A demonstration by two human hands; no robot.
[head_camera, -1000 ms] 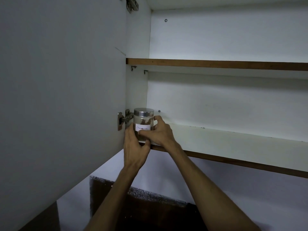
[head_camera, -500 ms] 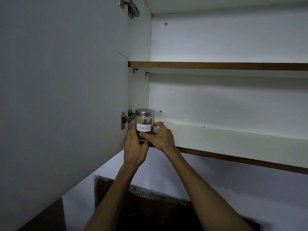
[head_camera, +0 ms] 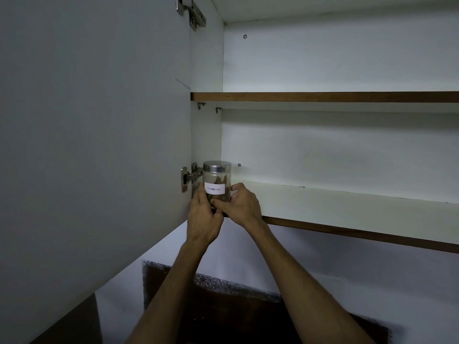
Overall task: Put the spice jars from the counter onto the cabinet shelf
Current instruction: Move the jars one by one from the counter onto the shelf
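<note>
While both hands reached up into the open cabinet, the spice jar (head_camera: pixel 216 181) stood upright at the far left end of the lower shelf (head_camera: pixel 347 207), close to the cabinet's side wall and the lower door hinge (head_camera: pixel 191 175). The left hand (head_camera: pixel 203 214) had its grip curled against the jar's left side, and the right hand (head_camera: pixel 242 204) pinched the jar's right side and base with thumb and fingers. A white label (head_camera: pixel 215 188) reading "Cinnamon" faced outward beneath the metal lid (head_camera: pixel 217 166). The upper shelf (head_camera: pixel 323 97) ran above.
</note>
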